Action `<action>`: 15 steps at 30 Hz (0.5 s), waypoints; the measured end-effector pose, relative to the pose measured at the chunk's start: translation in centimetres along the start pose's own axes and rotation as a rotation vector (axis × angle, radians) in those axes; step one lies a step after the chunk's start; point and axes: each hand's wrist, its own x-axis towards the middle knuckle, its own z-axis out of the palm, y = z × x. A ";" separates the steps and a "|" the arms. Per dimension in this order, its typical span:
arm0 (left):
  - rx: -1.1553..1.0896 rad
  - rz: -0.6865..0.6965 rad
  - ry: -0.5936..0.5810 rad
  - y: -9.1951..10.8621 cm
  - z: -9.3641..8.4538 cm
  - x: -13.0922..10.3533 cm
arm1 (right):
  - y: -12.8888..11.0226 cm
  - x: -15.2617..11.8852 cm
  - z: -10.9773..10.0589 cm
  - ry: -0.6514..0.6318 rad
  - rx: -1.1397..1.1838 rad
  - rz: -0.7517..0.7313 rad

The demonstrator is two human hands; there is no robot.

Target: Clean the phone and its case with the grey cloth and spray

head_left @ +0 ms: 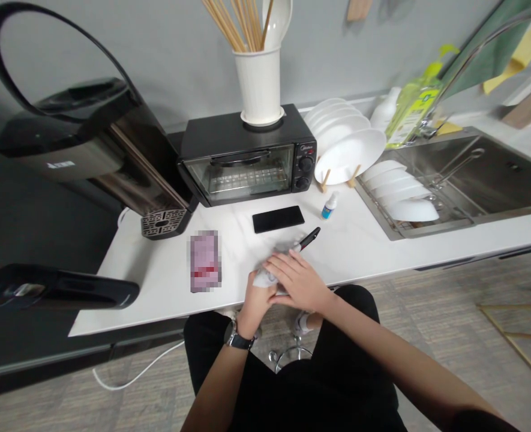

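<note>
Right hand [300, 281] pressed over left hand [257, 298], white tissue [264, 278] pinched between. Black tool [311, 239]: long axis diagonal, far end pointing away, rightward.

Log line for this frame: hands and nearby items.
left hand: touching pale crumpled material | right hand: over same material | nearby: slim black object, black phone, small bottle
</note>
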 end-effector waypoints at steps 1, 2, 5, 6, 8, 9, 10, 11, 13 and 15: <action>0.000 0.002 -0.001 0.3 -0.2 0.0 | 1.5 -0.2 -0.6 0.014 -0.027 0.002; -0.005 0.005 0.001 0.6 -0.4 0.0 | 3.1 -0.4 -1.2 0.039 -0.056 0.024; -0.072 0.030 0.011 1.8 -1.0 0.2 | 6.9 -0.7 -2.6 0.124 -0.117 0.130; -0.103 0.043 0.009 2.1 -1.1 0.2 | 7.5 -0.6 -2.7 0.146 -0.122 0.168; -0.145 0.060 0.006 2.4 -1.2 0.3 | 7.2 -0.4 -2.4 0.204 -0.116 0.254; -0.146 0.061 0.007 2.4 -1.2 0.3 | 6.3 -0.2 -2.0 0.239 -0.107 0.297; -0.138 0.060 0.011 2.2 -1.1 0.4 | 5.1 0.0 -1.4 0.271 -0.093 0.329; -0.125 0.055 0.015 2.0 -1.0 0.4 | 3.6 0.2 -0.8 0.291 -0.072 0.345; -0.094 0.043 0.018 1.2 -0.7 0.4 | 0.5 0.6 0.4 0.263 -0.012 0.308; -0.077 0.029 0.010 0.5 -0.3 0.4 | -1.9 0.8 1.1 0.173 0.040 0.210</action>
